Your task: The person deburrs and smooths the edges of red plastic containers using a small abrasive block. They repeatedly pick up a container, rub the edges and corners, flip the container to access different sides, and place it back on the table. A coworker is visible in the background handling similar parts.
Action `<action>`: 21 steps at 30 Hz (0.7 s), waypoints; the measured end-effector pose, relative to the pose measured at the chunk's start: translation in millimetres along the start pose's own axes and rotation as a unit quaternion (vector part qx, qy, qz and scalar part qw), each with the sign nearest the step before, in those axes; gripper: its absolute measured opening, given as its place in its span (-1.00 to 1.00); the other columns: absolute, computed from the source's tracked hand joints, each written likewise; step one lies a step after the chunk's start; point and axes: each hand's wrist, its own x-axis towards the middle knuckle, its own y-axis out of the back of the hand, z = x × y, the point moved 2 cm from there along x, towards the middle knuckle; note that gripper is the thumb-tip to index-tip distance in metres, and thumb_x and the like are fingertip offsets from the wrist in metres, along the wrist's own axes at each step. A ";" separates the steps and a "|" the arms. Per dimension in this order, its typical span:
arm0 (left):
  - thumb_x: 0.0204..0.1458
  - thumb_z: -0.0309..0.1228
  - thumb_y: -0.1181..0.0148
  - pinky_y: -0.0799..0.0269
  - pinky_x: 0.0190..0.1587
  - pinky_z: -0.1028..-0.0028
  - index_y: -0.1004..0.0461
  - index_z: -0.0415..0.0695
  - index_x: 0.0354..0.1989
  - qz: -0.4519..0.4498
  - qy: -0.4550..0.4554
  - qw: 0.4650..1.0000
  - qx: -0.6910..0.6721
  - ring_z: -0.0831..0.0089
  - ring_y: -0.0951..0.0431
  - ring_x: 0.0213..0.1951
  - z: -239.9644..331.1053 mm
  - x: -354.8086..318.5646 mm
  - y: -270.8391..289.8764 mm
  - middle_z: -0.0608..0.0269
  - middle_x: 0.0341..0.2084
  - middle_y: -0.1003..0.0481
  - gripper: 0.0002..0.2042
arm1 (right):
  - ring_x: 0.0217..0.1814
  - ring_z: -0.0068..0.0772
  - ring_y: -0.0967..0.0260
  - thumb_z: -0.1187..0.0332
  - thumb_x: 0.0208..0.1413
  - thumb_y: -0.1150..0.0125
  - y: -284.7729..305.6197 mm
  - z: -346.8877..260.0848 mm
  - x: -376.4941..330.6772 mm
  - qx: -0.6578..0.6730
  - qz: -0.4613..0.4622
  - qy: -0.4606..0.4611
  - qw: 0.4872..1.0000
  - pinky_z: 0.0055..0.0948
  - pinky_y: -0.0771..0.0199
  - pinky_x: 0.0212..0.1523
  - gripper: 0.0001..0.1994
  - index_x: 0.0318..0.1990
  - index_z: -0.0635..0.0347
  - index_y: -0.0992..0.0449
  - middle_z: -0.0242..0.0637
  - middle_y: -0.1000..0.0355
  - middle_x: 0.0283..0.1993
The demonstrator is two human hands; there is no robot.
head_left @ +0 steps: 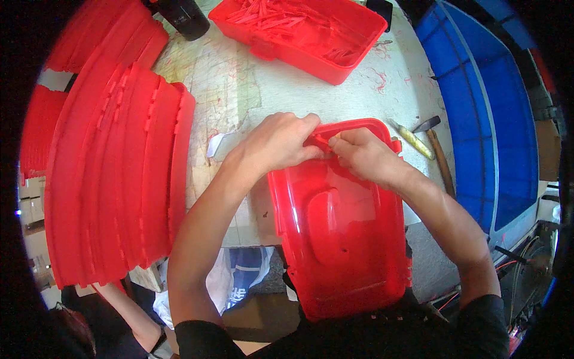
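Note:
A glossy red plastic lid (pixel 365 233), with an oval raised shape in its middle and small lugs on its sides, rests partly over the near table edge and against my body. My left hand (pixel 281 142) is closed at its far left corner, with the thumb over the rim. My right hand (pixel 368 157) is closed in a pinch inside the far end. Between the two hands shows a small red plastic piece (pixel 321 142), held by the right fingertips. Whether that piece is joined to the lid is hidden by the fingers.
Tall stacks of red plastic parts (pixel 125 173) stand at left. A red bin (pixel 335 69) of thin red strips sits at the far side, beside a black cup (pixel 182 18). Right lie a yellow-handled knife (pixel 415 142) and a hammer (pixel 441 158), near a blue crate (pixel 469 113). Another person's arm (pixel 128 314) shows lower left.

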 end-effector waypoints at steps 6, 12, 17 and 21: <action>-0.04 -0.32 -0.32 -0.49 -0.27 0.03 -0.51 -0.24 -0.30 0.029 -0.012 0.999 0.038 -0.17 -0.58 -0.33 0.0 2.5 -3.4 -0.20 -0.48 -0.55 -0.75 | -0.28 -0.29 -0.53 0.21 0.34 0.01 0.6 0.1 4.1 -0.055 0.003 0.020 0.998 -0.24 -0.49 -0.18 -0.63 -0.11 0.40 -0.57 -0.01 -0.54 -0.34; -0.07 -0.32 -0.31 -0.48 -0.30 0.02 -0.50 -0.24 -0.37 0.055 -0.017 0.996 0.072 -0.15 -0.57 -0.38 1.3 4.0 -4.1 -0.17 -0.54 -0.53 -0.77 | -0.27 -0.17 -0.54 0.21 0.32 -0.03 1.4 3.1 6.0 -0.050 0.013 0.061 0.997 -0.20 -0.49 -0.17 -0.64 -0.17 0.41 -0.58 0.08 -0.53 -0.34; -0.03 -0.34 -0.26 -0.53 -0.21 0.03 -0.56 -0.23 -0.35 0.040 0.002 0.994 0.100 -0.15 -0.60 -0.35 8.7 4.2 -1.2 -0.20 -0.50 -0.56 -0.81 | -0.25 -0.07 -0.55 0.21 0.31 -0.04 0.9 4.0 9.7 -0.070 0.025 0.061 0.995 -0.16 -0.49 -0.16 -0.63 -0.21 0.43 -0.57 0.16 -0.52 -0.33; -0.03 -0.34 -0.25 -0.53 -0.24 0.03 -0.56 -0.23 -0.35 0.043 0.004 0.992 0.117 -0.15 -0.60 -0.36 10.7 3.2 -1.1 -0.21 -0.53 -0.55 -0.81 | -0.24 -0.04 -0.56 0.21 0.31 -0.05 0.8 5.5 11.3 -0.065 0.015 0.067 0.996 -0.14 -0.49 -0.14 -0.64 -0.21 0.42 -0.58 0.16 -0.52 -0.32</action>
